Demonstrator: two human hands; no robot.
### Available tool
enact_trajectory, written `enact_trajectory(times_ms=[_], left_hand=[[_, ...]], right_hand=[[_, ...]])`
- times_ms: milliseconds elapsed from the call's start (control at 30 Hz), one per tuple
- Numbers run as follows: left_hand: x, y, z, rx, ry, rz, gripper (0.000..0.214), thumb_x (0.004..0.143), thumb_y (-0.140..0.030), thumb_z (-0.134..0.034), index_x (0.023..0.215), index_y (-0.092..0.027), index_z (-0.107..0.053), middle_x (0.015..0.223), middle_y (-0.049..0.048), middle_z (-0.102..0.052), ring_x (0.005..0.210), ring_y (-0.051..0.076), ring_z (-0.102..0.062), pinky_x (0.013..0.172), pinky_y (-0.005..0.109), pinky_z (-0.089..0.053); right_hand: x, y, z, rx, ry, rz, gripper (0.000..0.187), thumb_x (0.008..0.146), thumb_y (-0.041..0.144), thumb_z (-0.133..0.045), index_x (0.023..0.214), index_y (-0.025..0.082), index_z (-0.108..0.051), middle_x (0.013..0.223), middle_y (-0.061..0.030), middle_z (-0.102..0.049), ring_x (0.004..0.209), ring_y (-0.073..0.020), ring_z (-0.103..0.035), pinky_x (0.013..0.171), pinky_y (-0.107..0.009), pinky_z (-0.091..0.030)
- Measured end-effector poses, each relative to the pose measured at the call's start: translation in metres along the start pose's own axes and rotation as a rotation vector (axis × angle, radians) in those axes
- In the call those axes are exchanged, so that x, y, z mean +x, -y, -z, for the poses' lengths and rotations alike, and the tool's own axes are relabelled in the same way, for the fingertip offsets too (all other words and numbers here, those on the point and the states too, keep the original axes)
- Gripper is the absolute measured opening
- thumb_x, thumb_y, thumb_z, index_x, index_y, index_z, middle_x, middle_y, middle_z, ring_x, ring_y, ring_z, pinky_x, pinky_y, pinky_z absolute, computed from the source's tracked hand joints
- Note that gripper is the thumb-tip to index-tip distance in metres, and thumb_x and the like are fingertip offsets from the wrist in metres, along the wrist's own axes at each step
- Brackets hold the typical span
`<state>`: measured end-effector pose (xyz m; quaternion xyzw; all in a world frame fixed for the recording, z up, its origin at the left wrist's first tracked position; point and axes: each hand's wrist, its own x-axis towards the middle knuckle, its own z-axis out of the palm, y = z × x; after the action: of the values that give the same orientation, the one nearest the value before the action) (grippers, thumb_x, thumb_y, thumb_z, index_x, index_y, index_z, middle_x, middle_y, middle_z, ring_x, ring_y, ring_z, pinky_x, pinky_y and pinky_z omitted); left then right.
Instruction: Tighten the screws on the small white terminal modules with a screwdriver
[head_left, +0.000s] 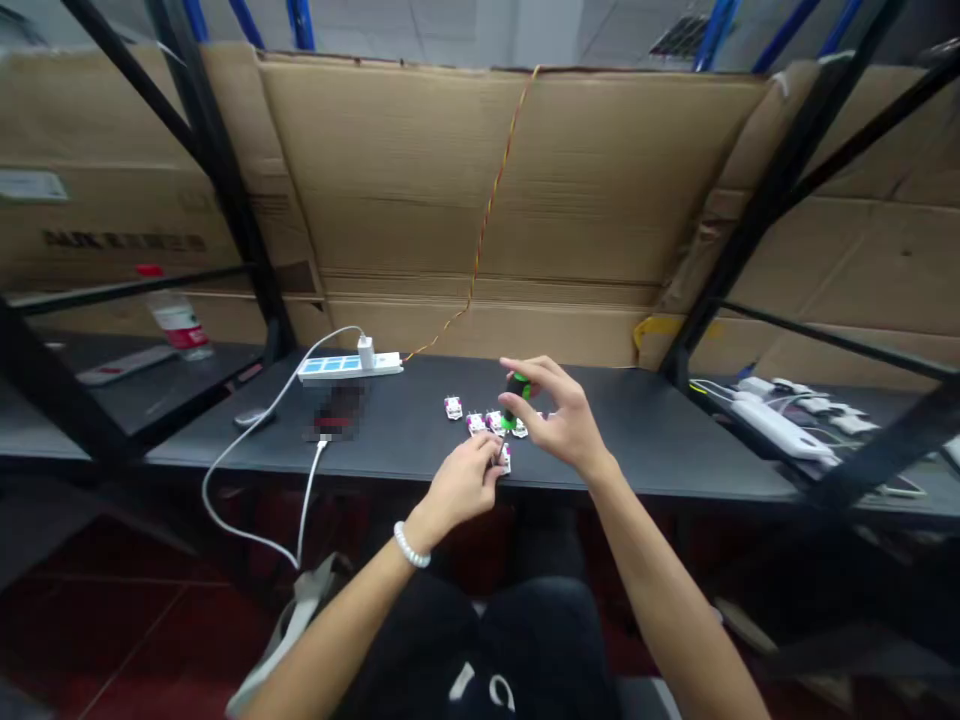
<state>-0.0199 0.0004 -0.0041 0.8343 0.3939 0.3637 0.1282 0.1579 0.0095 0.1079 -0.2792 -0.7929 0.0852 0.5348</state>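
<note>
My right hand grips the handle of a green and black screwdriver between thumb and fingers. The screwdriver points down, its thin shaft running towards the fingertips of my left hand. Those fingers are pinched at the front of the table, around a small white and purple part that they partly cover. Just behind lie several similar parts, among them a small white and purple piece. Another such piece sits apart, farther to the left. My right hand hides some of the group.
On the dark tabletop to the left are a white power strip, a plugged-in white cable and a blurred dark device. A bottle stands at far left. Another power strip with plugs lies right. Black frame posts flank the cardboard backing.
</note>
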Motion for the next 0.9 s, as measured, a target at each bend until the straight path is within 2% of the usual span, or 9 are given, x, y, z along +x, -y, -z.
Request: enact_trajectory(times_ms=[167,367,433,533,600,733,900], left_hand=[[-0.001,-0.005,-0.006,0.041,-0.037,0.073,0.015,0.088,-0.007,-0.057,0.093,-0.021,-0.059,0.111,0.0096,-0.066,0.1,0.025,-0.066,0.096,0.041,-0.056],[-0.001,-0.011,-0.007,0.062,-0.076,0.093,0.016,0.086,-0.006,-0.057,0.092,-0.021,-0.059,0.11,0.0082,-0.066,0.093,0.023,-0.065,0.092,0.04,-0.057],[-0.001,-0.011,-0.007,0.071,-0.071,0.093,0.017,0.086,-0.006,-0.057,0.093,-0.021,-0.059,0.112,0.0088,-0.066,0.095,0.024,-0.066,0.092,0.04,-0.057],[-0.001,-0.01,-0.008,0.07,-0.072,0.092,0.017,0.086,-0.006,-0.057,0.093,-0.021,-0.059,0.114,0.0093,-0.067,0.099,0.025,-0.067,0.093,0.041,-0.057],[-0.001,-0.009,-0.008,0.058,-0.074,0.092,0.017,0.086,-0.005,-0.058,0.091,-0.021,-0.059,0.113,0.0088,-0.067,0.099,0.025,-0.067,0.093,0.04,-0.057],[0.0,-0.007,-0.008,0.047,-0.078,0.108,0.017,0.085,-0.005,-0.06,0.087,-0.021,-0.058,0.112,0.0081,-0.068,0.097,0.025,-0.068,0.093,0.041,-0.057],[0.0,-0.008,-0.007,0.036,-0.075,0.1,0.017,0.085,-0.005,-0.06,0.087,-0.021,-0.059,0.114,0.0086,-0.068,0.099,0.026,-0.068,0.094,0.041,-0.057]], right_hand=[[-0.001,0.001,0.003,0.137,0.082,-0.005,0.044,0.102,0.03,-0.058,0.146,0.028,-0.062,0.126,-0.0094,-0.071,0.113,-0.0233,-0.068,0.099,-0.041,-0.058],[0.0,0.001,0.004,0.011,-0.009,-0.024,0.033,0.093,0.036,-0.074,0.125,0.029,-0.076,0.102,-0.0057,-0.07,0.085,-0.0194,-0.064,0.08,-0.036,-0.059],[-0.001,0.002,0.005,0.017,0.008,-0.002,0.036,0.096,0.034,-0.069,0.131,0.029,-0.073,0.108,-0.0073,-0.07,0.093,-0.021,-0.066,0.083,-0.037,-0.059],[-0.002,0.001,0.007,0.119,0.087,-0.017,0.046,0.102,0.029,-0.056,0.147,0.03,-0.061,0.127,-0.0091,-0.069,0.112,-0.0234,-0.068,0.097,-0.041,-0.058],[-0.003,0.0,0.007,0.141,0.097,-0.042,0.046,0.102,0.03,-0.057,0.148,0.03,-0.06,0.124,-0.008,-0.071,0.11,-0.0224,-0.069,0.098,-0.041,-0.058],[-0.002,-0.001,0.006,0.023,0.028,-0.028,0.041,0.095,0.034,-0.071,0.135,0.028,-0.071,0.106,-0.0058,-0.072,0.092,-0.0203,-0.067,0.087,-0.038,-0.06],[-0.004,-0.002,0.006,0.136,0.095,-0.035,0.049,0.102,0.029,-0.058,0.151,0.029,-0.058,0.127,-0.0086,-0.071,0.113,-0.0229,-0.068,0.1,-0.041,-0.058]])
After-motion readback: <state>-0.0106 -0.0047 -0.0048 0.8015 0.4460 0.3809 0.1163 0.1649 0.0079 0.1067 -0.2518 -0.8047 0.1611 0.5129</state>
